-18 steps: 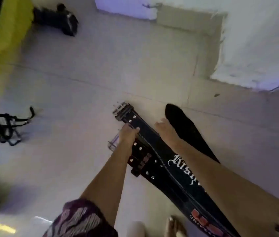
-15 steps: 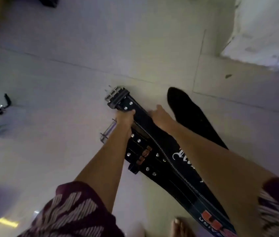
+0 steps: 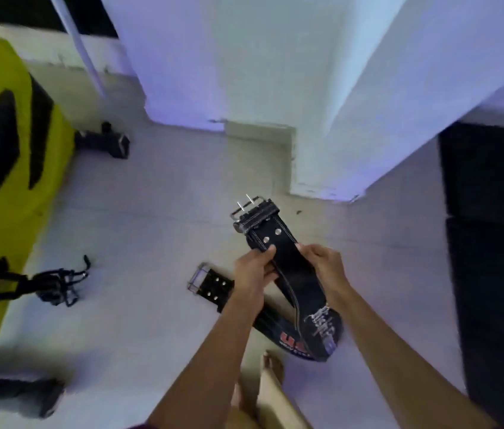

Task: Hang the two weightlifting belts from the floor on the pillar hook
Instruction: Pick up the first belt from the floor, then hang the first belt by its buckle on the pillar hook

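The upper belt, black with a steel double-prong buckle, is lifted at its buckle end. The left hand pinches one edge of it and the right hand pinches the opposite edge, each grip pressed onto the leather just behind the rivets. Its lettered far end trails down toward the floor below the grips. The second belt lies flat on the floor just left of and below the left grip, partly hidden by that forearm. Beyond the grips stands the white pillar. Well to the left sits a yellow bag with black straps. A bare foot shows below the grips.
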Tool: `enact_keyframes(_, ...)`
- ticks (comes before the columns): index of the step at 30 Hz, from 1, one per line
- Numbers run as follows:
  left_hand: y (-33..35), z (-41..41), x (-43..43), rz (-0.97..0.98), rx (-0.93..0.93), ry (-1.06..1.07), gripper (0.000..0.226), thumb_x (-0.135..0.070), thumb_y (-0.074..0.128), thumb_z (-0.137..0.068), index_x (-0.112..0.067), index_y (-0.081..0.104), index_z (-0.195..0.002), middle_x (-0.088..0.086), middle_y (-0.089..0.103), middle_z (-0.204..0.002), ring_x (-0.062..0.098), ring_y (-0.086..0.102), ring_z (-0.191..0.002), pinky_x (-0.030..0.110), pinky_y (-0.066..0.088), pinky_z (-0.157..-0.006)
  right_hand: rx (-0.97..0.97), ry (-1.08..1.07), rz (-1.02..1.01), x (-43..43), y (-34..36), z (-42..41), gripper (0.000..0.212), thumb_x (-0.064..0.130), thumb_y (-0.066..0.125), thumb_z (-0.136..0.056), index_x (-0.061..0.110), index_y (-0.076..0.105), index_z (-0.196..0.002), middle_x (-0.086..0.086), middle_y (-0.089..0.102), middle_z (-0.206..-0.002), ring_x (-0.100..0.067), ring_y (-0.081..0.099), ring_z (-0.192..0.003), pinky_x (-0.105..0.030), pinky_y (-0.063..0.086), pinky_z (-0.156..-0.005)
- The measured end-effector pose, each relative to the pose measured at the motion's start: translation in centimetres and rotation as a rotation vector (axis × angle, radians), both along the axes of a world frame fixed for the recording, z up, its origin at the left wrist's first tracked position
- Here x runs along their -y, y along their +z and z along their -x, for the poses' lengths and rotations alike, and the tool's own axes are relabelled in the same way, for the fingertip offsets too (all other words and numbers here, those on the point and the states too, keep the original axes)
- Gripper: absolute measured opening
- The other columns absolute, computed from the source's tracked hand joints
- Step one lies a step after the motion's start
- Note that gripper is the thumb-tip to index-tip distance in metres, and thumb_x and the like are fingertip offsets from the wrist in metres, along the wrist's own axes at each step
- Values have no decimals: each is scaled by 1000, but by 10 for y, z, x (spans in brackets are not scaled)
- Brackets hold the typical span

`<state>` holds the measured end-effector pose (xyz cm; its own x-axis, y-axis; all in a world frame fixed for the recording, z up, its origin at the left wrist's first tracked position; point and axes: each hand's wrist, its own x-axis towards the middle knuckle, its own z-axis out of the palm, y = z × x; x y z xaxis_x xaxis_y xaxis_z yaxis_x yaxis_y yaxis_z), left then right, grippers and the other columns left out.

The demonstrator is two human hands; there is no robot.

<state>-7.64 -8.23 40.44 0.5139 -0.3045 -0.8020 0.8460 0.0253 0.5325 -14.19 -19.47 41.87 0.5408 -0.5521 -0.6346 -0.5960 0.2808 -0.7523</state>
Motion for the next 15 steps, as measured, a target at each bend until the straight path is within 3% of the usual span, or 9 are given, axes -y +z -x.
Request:
enact_keyframes(3, 152, 40, 32, 104, 175, -212, 3, -8, 62, -86, -7, 65, -88, -4, 72, -63, 11, 68, -57, 24, 57, -56, 76, -169, 56, 22, 144, 60, 16, 14, 66, -82, 13, 68, -66, -3, 65, -59, -18, 56, -56, -21, 50, -54)
enact_keyframes(6, 260, 76, 59, 228, 365, -369, 8, -6, 60, -87, -10, 67, -85, -5, 72, -64, 10, 68, -59, 24, 56, -55, 189, -221, 160, 39, 248, 117, 18, 16, 62, -85, 13, 67, -68, -4, 61, -63, -5, 52, -49, -18, 46, -52)
enact_keyframes(12, 391, 150, 102, 335, 697, -506, 10, -2, 61, -86, -6, 69, -81, -4, 71, -60, 17, 67, -58, 25, 56, -53, 405, -251, 361, 82, 353, 188, 25, 20, 61, -87, 21, 65, -62, 13, 60, -51, -15, 53, -62, -15, 41, -50)
enact_keyframes(15, 448, 176, 117, 347, 840, -485, 9, -7, 62, -86, -5, 68, -80, -1, 69, -62, 15, 67, -56, 23, 53, -50, 619, -182, 275, 96, 403, 215, 15, 27, 58, -88, 20, 70, -81, 8, 70, -71, -10, 65, -68, -21, 46, -57)
